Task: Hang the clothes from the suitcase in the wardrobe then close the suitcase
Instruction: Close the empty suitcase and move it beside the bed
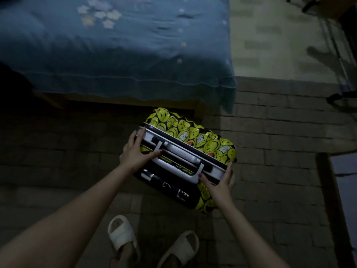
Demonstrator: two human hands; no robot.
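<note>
A small hard suitcase (201, 136) printed with yellow cartoon faces stands on the brick floor just in front of the bed, its two halves together and its white carry handle (177, 167) facing up. My left hand (135, 151) grips the suitcase's left end, fingers over the white rim and thumb by the handle. At the right end, my right hand (220, 182) clasps the corner, with the thumb near the handle's foot. No clothes and no wardrobe are in sight.
A bed with a blue cover (116, 45) fills the upper left, its edge just behind the suitcase. My feet in white slippers (123, 235) stand below. Dark metal legs (340, 74) rise at the right, and a dark frame edge (328, 190) runs along the right side.
</note>
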